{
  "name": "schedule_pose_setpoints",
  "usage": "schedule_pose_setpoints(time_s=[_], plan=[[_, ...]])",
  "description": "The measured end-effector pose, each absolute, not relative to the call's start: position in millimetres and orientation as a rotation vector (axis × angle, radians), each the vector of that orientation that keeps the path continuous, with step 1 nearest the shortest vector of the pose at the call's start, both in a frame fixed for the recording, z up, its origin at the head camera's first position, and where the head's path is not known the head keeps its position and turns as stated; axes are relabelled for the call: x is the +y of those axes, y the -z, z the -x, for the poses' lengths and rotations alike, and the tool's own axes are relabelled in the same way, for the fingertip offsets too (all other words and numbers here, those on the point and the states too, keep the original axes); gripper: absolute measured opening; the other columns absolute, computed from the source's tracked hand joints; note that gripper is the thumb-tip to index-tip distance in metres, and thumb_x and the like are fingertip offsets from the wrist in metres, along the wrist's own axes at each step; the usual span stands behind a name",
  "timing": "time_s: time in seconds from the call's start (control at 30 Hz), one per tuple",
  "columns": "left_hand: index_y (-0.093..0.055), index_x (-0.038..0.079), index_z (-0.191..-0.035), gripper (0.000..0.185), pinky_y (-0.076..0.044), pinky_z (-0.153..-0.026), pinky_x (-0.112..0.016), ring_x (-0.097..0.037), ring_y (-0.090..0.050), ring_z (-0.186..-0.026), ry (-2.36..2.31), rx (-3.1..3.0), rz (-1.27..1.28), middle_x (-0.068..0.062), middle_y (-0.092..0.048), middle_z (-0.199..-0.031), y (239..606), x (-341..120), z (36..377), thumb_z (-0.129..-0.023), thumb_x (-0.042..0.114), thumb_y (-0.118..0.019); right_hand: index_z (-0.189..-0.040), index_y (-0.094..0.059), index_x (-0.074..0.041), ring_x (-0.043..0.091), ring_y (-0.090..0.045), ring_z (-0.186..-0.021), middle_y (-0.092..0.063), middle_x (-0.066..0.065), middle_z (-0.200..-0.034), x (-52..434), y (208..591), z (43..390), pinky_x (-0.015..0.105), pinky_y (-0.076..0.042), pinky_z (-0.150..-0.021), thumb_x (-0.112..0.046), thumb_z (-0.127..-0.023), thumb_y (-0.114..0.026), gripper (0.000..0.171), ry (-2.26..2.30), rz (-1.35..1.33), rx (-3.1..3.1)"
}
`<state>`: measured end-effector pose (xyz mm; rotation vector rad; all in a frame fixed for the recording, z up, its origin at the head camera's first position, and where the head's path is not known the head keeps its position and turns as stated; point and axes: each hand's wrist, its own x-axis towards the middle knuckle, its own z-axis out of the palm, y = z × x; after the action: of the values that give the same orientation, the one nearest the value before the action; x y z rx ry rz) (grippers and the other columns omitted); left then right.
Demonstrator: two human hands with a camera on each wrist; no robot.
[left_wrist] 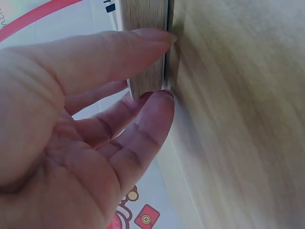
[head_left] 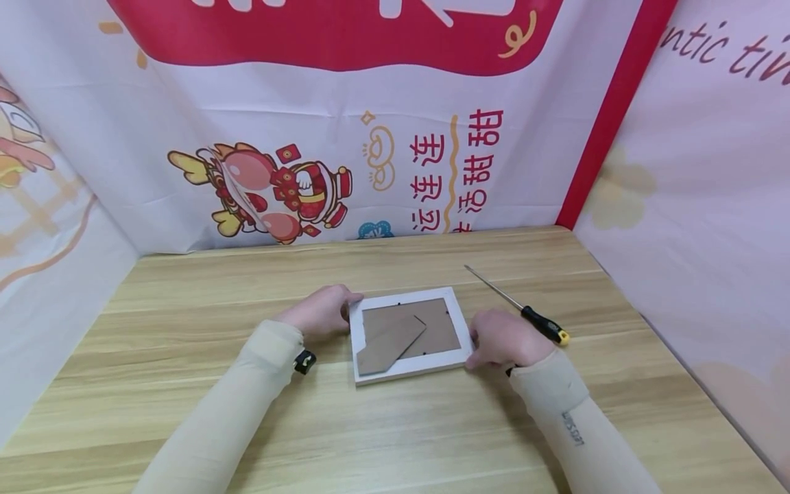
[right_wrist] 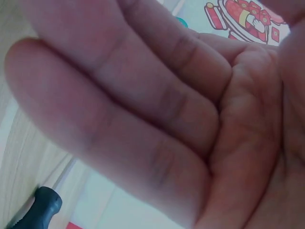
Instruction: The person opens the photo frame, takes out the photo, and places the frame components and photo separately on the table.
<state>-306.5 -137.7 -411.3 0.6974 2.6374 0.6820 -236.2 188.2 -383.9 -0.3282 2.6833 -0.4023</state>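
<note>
A white picture frame (head_left: 457, 319) lies back side up on the wooden table, its brown backing board (head_left: 435, 322) and flat stand leg (head_left: 389, 346) facing up. My left hand (head_left: 321, 312) grips the frame's far left corner. In the left wrist view, the thumb of that hand (left_wrist: 95, 62) presses the wood-grained edge of the picture frame (left_wrist: 143, 14) while the fingers come round its end. At the right edge, near the front corner, my right hand (head_left: 503, 336) holds the frame between thumb and fingers. The right wrist view shows the fingers (right_wrist: 109, 109), with the frame hidden.
A screwdriver (head_left: 543, 324) with a black and yellow handle lies just beyond my right hand, its shaft pointing to the back. Printed cloth (head_left: 278, 96) hangs behind the table (head_left: 185, 295) and along both sides.
</note>
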Motion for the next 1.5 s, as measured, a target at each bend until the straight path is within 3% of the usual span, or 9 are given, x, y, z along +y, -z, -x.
schedule_pose_setpoints(time_s=[0.33,0.63,0.83,1.0,1.13,1.23,1.33,1.43,1.5], plan=[[-0.065,0.004,-0.129,0.05,-0.048,-0.075,-0.033,-0.021,-0.053,-0.086,-0.669,2.659,-0.745,-0.004,-0.06,-0.094,412,-142,306,-0.081,-0.002,-0.077,-0.091,-0.072,-0.006,0.017,-0.059,-0.059,-0.061,0.002,-0.069,189,388,243,0.03,-0.049,-0.055,-0.02,-0.075,-0.087,0.026,0.463,0.313,2.674],[-0.055,0.001,-0.14,0.062,-0.05,-0.076,-0.031,-0.02,-0.054,-0.089,-0.695,2.658,-0.69,-0.006,-0.059,-0.103,413,-148,301,-0.082,0.004,-0.079,-0.097,-0.072,-0.006,0.017,-0.058,-0.059,-0.062,0.002,-0.07,188,387,244,0.03,-0.048,-0.057,-0.021,-0.077,-0.086,0.028,0.45,0.297,2.674],[-0.04,-0.002,-0.149,0.081,-0.049,-0.071,-0.032,-0.02,-0.053,-0.086,-0.738,2.665,-0.623,-0.015,-0.053,-0.128,405,-158,275,-0.082,0.017,-0.082,-0.102,-0.073,-0.006,0.016,-0.058,-0.059,-0.062,0.002,-0.07,186,387,245,0.03,-0.047,-0.058,-0.021,-0.079,-0.085,0.031,0.45,0.32,2.668],[-0.029,-0.005,-0.152,0.09,-0.049,-0.073,-0.035,-0.02,-0.052,-0.084,-0.721,2.66,-0.62,-0.016,-0.055,-0.115,404,-164,263,-0.084,0.025,-0.08,-0.096,-0.073,-0.008,0.016,-0.056,-0.06,-0.061,0.002,-0.067,190,388,246,0.031,-0.046,-0.059,-0.021,-0.079,-0.085,0.024,0.46,0.347,2.68],[-0.059,-0.001,-0.127,0.048,-0.05,-0.067,-0.033,-0.018,-0.054,-0.076,-0.794,2.593,-0.663,-0.008,-0.061,-0.093,415,-167,277,-0.087,0.018,-0.077,-0.105,-0.073,-0.007,0.017,-0.056,-0.062,-0.061,0.001,-0.07,192,393,247,0.032,-0.046,-0.062,-0.02,-0.077,-0.086,0.034,0.495,0.372,2.682],[-0.065,0.004,-0.111,0.017,-0.049,-0.061,-0.031,-0.018,-0.057,-0.068,-0.905,2.493,-0.564,-0.007,-0.063,-0.081,419,-166,282,-0.097,0.013,-0.064,-0.115,-0.071,-0.006,0.016,-0.057,-0.062,-0.062,0.0,-0.07,192,398,248,0.032,-0.046,-0.062,-0.023,-0.076,-0.087,0.045,0.508,0.403,2.669],[-0.067,0.001,-0.108,0.021,-0.049,-0.059,-0.03,-0.018,-0.059,-0.062,-1.026,2.445,-0.409,-0.01,-0.064,-0.078,418,-160,285,-0.104,0.013,-0.05,-0.118,-0.07,-0.007,0.015,-0.057,-0.059,-0.062,0.0,-0.067,191,399,249,0.032,-0.045,-0.061,-0.026,-0.075,-0.088,0.05,0.511,0.417,2.664],[-0.067,0.0,-0.095,0.025,-0.049,-0.059,-0.028,-0.017,-0.059,-0.061,-1.102,2.455,-0.33,-0.01,-0.064,-0.078,418,-157,291,-0.105,0.014,-0.049,-0.12,-0.068,-0.007,0.014,-0.058,-0.057,-0.062,0.0,-0.068,189,400,248,0.032,-0.045,-0.059,-0.028,-0.074,-0.088,0.054,0.559,0.438,2.66],[-0.069,0.0,-0.1,0.022,-0.048,-0.058,-0.026,-0.016,-0.059,-0.061,-1.1,2.492,-0.288,-0.01,-0.065,-0.077,416,-156,295,-0.103,0.014,-0.052,-0.122,-0.066,-0.008,0.015,-0.059,-0.057,-0.062,0.0,-0.068,186,400,246,0.032,-0.046,-0.059,-0.027,-0.073,-0.089,0.057,0.625,0.447,2.648]])
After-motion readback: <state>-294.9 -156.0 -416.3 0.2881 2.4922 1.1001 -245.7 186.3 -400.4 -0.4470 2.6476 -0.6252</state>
